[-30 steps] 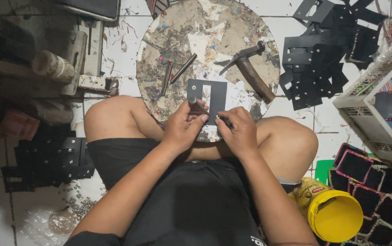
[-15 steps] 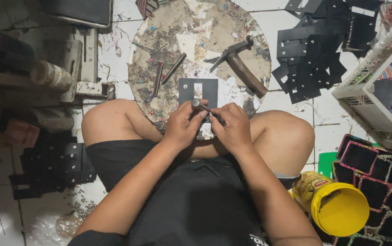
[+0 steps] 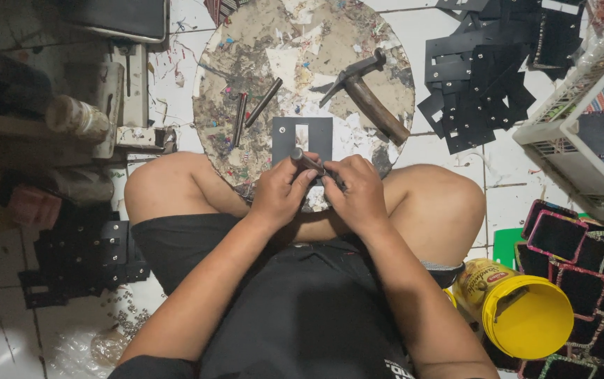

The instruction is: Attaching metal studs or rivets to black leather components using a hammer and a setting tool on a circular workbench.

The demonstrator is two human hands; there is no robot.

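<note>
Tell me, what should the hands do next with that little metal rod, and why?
Probably stand the metal punch upright on the black card. Both the left hand and right hand grip it tilted, just at the card's near edge, and the hammer lies unused beside it.

I see a dark grey card [image 3: 303, 139] on a beige round board [image 3: 302, 70] flecked with white and coloured scraps, a brown-handled hammer [image 3: 365, 95], black cards [image 3: 491, 70] piled on white floor tiles [image 3: 176, 77], a yellow tub [image 3: 523, 316], and black shorts [image 3: 176, 245].
</note>
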